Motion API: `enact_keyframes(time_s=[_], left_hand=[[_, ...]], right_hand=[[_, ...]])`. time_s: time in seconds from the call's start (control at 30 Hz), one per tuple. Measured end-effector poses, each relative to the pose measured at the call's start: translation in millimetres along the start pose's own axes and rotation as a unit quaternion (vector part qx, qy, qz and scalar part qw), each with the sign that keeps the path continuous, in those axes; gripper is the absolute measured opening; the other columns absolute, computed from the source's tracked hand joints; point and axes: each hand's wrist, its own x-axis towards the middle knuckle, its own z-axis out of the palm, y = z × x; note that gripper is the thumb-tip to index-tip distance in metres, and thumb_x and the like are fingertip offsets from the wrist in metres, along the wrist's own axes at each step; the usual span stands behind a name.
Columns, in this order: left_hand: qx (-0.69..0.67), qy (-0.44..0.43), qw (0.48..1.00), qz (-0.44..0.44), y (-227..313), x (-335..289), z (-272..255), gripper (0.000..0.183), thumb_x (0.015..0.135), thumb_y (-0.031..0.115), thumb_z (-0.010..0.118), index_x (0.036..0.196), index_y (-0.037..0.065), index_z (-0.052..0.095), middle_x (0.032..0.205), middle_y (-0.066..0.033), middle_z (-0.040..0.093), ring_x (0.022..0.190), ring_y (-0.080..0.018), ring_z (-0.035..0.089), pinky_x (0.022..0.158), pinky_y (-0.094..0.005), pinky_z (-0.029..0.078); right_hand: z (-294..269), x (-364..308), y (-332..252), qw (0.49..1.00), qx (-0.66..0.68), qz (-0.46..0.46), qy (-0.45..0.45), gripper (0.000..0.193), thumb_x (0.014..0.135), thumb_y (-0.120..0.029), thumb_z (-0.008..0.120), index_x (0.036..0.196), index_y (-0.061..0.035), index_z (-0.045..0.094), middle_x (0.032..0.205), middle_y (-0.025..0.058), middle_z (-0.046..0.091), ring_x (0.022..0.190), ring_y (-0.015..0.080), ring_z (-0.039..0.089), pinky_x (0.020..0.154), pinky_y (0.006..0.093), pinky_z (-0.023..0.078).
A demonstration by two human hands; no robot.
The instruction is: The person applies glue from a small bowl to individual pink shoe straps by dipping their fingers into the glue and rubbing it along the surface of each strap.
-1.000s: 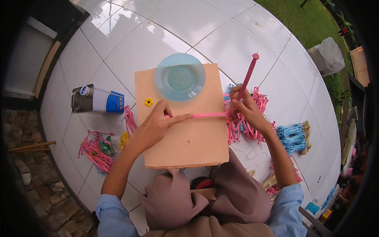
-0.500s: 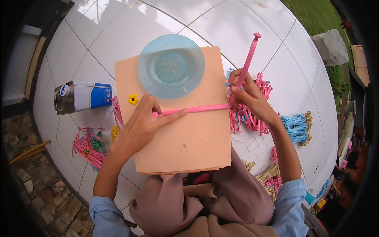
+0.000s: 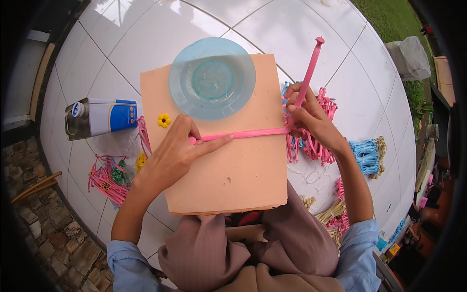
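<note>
A pink strap [image 3: 258, 133] with a knobbed end stretches across a peach foam board [image 3: 233, 187] on my lap. My left hand [image 3: 176, 148] pinches the strap's left end, its index finger laid along the strap. At the board's right edge my right hand [image 3: 311, 117] grips the strap, and the free length bends upward from the fingers to a flat-headed tip. Beyond the strap, a translucent blue plate [image 3: 239, 100] rests on the board, holding what looks like a clear layer. Left of the plate lies a small yellow flower [image 3: 164, 120] with a dark centre.
On the white tiled floor [image 3: 141, 44], a metal can [image 3: 102, 118] stands left, near a pile of pink straps with flowers [image 3: 109, 182]. Bundles of pink straps [image 3: 327, 104], blue straps [image 3: 364, 156] and beige straps [image 3: 332, 214] lie to the right.
Both hands keep their hold on the strap. My right hand has shifted slightly right with it, and the board and plate sit marginally higher in view.
</note>
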Motion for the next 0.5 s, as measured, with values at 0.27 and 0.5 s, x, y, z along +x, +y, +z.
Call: enact_keyframes(time_s=[0.27, 0.5], left_hand=[[0.097, 0.01, 0.995, 0.028, 17, 6, -8, 0.047, 0.07, 0.002, 0.057, 0.115, 0.015, 0.063, 0.088, -0.0067, 0.042, 0.086, -0.0215, 0.045, 0.073, -0.0291, 0.044], [0.226, 0.031, 0.97, 0.089, 35, 3, 11, 0.046, 0.072, 0.009, 0.056, 0.117, 0.009, 0.058, 0.107, -0.0111, 0.054, 0.098, -0.0239, 0.052, 0.082, -0.0322, 0.045]], right_hand=[[2, 2, 6, 0.999, -0.023, 0.011, 0.027, 0.04, 0.093, -0.02, 0.048, 0.126, -0.0076, 0.031, 0.078, 0.0039, 0.041, 0.05, 0.0064, 0.044, 0.042, 0.0222, 0.032], [20, -2, 11, 0.987, -0.036, -0.066, 0.143, 0.066, 0.092, -0.013, 0.052, 0.144, -0.01, 0.01, 0.083, 0.0033, 0.039, 0.054, 0.0066, 0.046, 0.043, 0.0244, 0.037]])
